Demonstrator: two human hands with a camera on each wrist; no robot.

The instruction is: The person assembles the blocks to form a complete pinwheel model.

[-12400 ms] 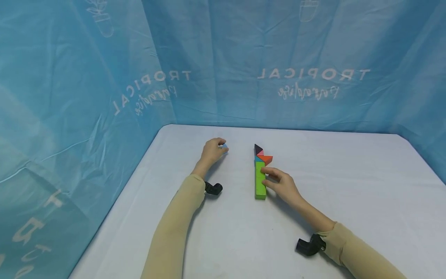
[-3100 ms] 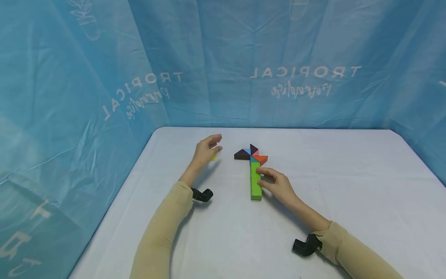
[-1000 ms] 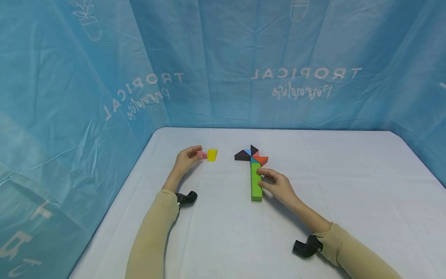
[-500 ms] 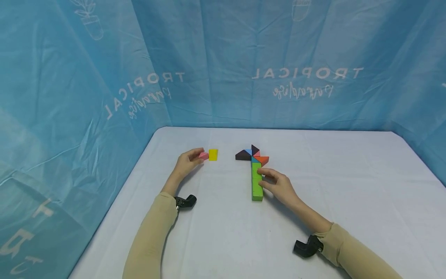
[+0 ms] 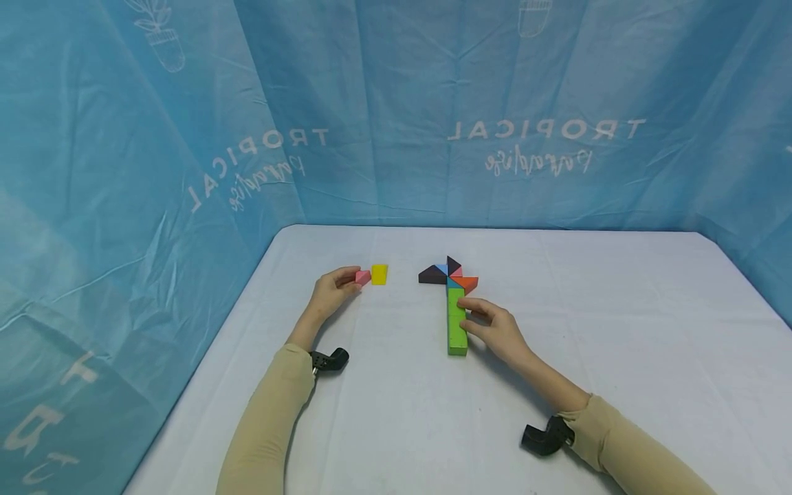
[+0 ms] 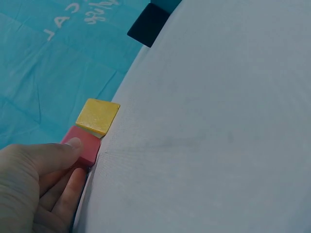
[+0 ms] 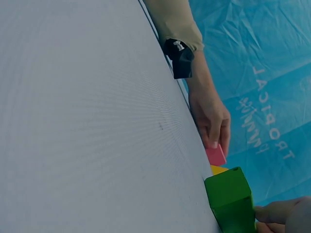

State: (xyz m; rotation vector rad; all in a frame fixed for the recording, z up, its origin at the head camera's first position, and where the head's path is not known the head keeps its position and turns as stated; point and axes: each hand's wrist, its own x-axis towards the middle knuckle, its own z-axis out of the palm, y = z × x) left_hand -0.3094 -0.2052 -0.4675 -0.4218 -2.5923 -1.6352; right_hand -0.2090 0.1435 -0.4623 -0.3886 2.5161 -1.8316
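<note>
My left hand [image 5: 329, 294] pinches a small pink block [image 5: 364, 277] between thumb and fingers, on the table's left side. Right beside it lies a yellow block [image 5: 379, 274], its near edge close to the pink one in the left wrist view. Across the middle, my right hand [image 5: 498, 331] rests its thumb and forefinger against the right side of the green blocks [image 5: 456, 337], set end to end in a column. Above that column, a pinwheel of blocks fans out: black pieces [image 5: 433, 276], a light blue, a pink and a teal triangle, and an orange piece [image 5: 467, 282].
A white cloth covers the table [image 5: 588, 309]. Blue printed curtains [image 5: 396, 172] hang behind its far edge and along the left side. Black camera mounts [image 5: 544, 437] sit on both wrists, below the sleeves.
Earlier, a black and a light blue piece joined the pinwheel's left. My left hand then came back left to the pink block, which turned slightly beside the yellow one. The right hand stays put.
</note>
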